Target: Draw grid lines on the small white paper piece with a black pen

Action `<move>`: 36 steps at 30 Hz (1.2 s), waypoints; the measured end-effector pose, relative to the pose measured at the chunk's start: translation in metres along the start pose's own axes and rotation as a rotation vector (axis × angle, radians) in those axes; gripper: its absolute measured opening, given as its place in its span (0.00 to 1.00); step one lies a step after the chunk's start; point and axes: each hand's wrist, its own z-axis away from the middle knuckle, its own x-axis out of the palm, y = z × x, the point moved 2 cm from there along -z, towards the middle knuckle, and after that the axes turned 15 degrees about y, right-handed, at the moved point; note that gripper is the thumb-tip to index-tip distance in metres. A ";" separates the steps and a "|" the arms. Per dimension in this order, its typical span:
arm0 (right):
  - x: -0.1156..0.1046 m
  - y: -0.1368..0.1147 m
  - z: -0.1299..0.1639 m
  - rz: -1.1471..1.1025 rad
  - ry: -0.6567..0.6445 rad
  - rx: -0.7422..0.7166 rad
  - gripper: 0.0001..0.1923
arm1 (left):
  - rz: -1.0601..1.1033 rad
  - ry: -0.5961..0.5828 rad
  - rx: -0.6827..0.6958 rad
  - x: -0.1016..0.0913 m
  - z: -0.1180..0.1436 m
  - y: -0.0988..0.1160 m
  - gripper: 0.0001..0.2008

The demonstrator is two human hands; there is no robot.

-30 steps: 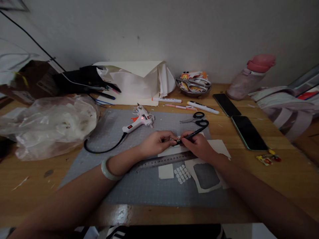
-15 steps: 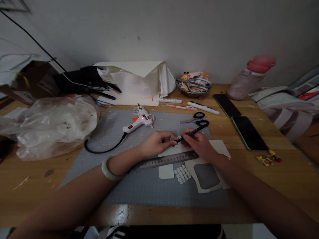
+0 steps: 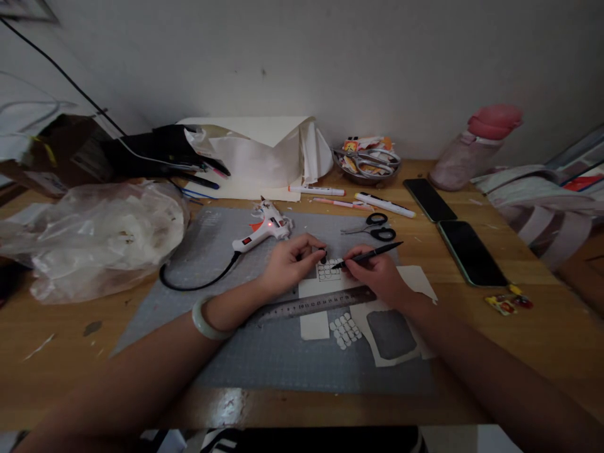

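- Both hands meet at mid-mat: the right hand (image 3: 377,277) grips a black pen (image 3: 367,255) in a writing hold, tip down on a small gridded paper piece (image 3: 329,270). The left hand (image 3: 287,265) curls loosely beside it, fingertips pinching a small dark item at the paper's far edge, seemingly steadying the sheet; what that item is I cannot tell.
- Nearest the body, on the grey cutting mat (image 3: 264,352), lie one blank white square (image 3: 314,325), a cluster of small cut white tiles (image 3: 345,329) too small to count surely, and one paper frame with a dark rounded cut-out (image 3: 391,333).
- One steel ruler (image 3: 316,304) lies slanted between those pieces and the hands, close by as if for marking lines.
- Beyond the hands, one glue gun (image 3: 263,230) rests on its stand, red light on, nozzle raised off the mat; one pair of black-handled scissors (image 3: 375,226) lies just past the pen.
- To the right, two phones (image 3: 453,226) lie face up, well apart from the mat.
- Farthest back sit three markers (image 3: 349,198) in a loose row, one bowl (image 3: 367,163) holding another pair of scissors, and one pink bottle (image 3: 476,148).
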 end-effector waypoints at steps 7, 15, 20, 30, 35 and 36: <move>0.001 -0.010 0.004 0.143 -0.144 -0.150 0.06 | 0.013 -0.020 -0.004 0.001 0.001 0.000 0.09; 0.001 -0.011 0.003 0.170 -0.184 -0.157 0.06 | 0.050 -0.044 -0.020 0.002 0.000 0.001 0.08; 0.001 -0.012 0.004 0.207 -0.187 -0.194 0.06 | 0.069 -0.051 0.007 0.003 0.000 0.001 0.08; 0.001 -0.014 0.003 0.212 -0.179 -0.184 0.06 | 0.031 -0.062 -0.013 0.002 0.000 0.003 0.08; 0.002 -0.014 0.004 0.234 -0.197 -0.206 0.06 | 0.018 -0.069 0.000 0.003 0.000 0.003 0.08; 0.002 -0.014 0.004 0.236 -0.190 -0.209 0.06 | 0.016 -0.071 -0.001 0.003 0.000 0.003 0.08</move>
